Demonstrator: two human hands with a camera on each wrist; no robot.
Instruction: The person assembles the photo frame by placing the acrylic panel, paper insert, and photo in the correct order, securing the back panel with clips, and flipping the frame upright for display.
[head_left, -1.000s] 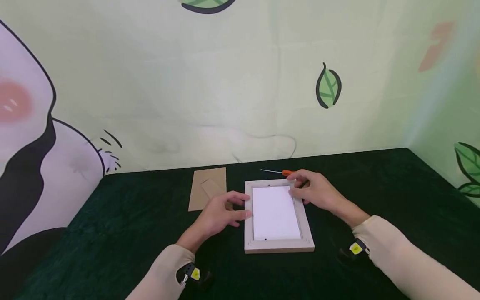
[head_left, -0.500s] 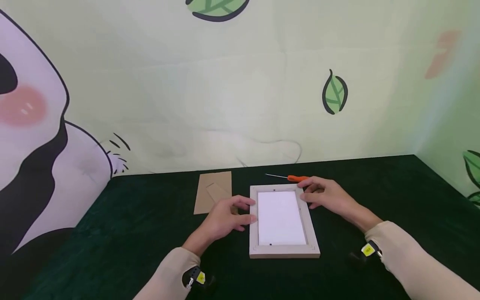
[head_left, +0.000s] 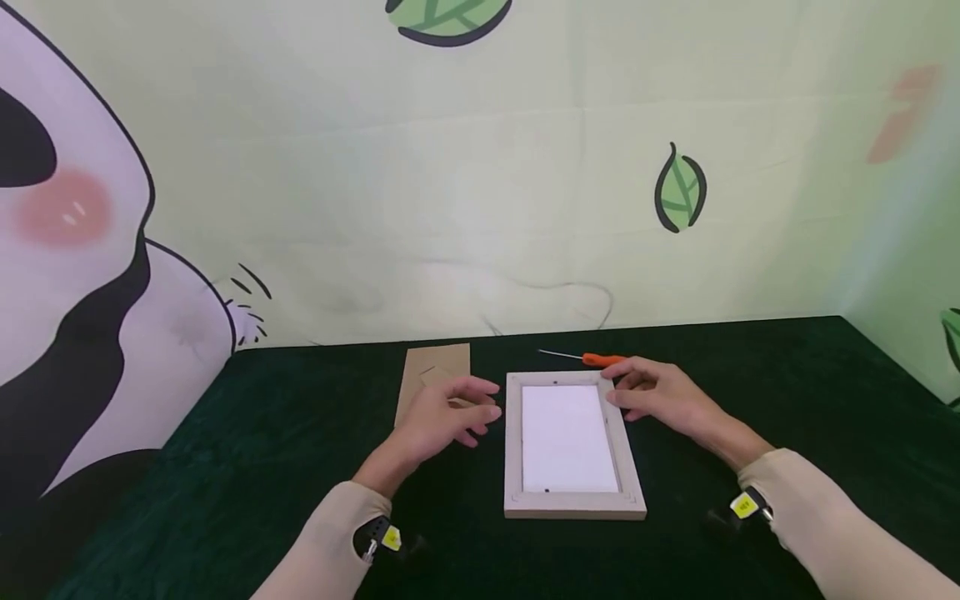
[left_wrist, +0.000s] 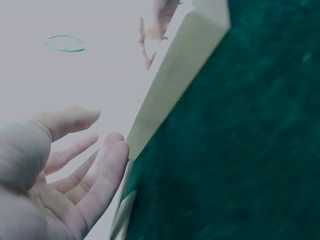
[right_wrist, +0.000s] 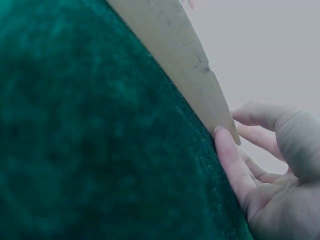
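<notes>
A pale wooden picture frame (head_left: pixel 516 450) lies flat on the dark green cloth (head_left: pixel 750 375), a white sheet (head_left: pixel 567 437) filling its opening. My left hand (head_left: pixel 474 410) hovers just left of the frame with relaxed, spread fingers, apart from its edge and over the near corner of a brown cardboard backing (head_left: pixel 433 373). In the left wrist view, the left hand (left_wrist: pixel 95 145) is empty beside the frame (left_wrist: pixel 170 85). My right hand (head_left: pixel 624 392) rests by the frame's far right corner. In the right wrist view, a fingertip (right_wrist: pixel 220 135) touches the frame's side (right_wrist: pixel 175 55).
An orange-handled screwdriver (head_left: pixel 600 360) lies just behind the frame, close to my right fingers. A printed backdrop (head_left: pixel 480 208) with leaves and a cartoon figure rises behind the table and wraps round the right side. Green cloth stretches to both sides.
My left hand has come off the frame's left edge and drifted left toward the cardboard. My right hand has slid off the white sheet to the frame's right corner.
</notes>
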